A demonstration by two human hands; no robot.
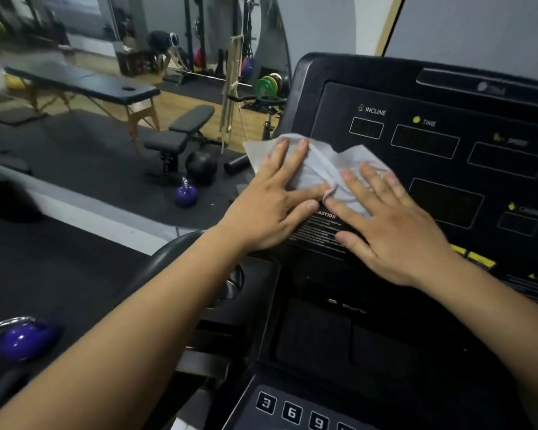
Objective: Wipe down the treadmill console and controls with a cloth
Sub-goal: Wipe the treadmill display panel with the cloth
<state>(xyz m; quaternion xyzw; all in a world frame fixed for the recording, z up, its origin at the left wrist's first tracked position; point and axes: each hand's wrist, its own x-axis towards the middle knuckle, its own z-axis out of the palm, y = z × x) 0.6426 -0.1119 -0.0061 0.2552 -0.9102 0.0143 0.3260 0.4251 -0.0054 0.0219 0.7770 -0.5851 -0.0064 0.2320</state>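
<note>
While our left grip (271, 200) lies flat, fingers straight, on the grey cloth (320, 164), our right grip (385, 225) presses its other end likewise, pinning it to the left side of the console (448, 97). Light and limp, it should bunch easily; we'd hold it under flat palms.

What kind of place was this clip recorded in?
Most likely a gym: a treadmill console up close, an adjustable bench and a purple kettlebell on dark floor mats, and coloured weight plates further back.
</note>
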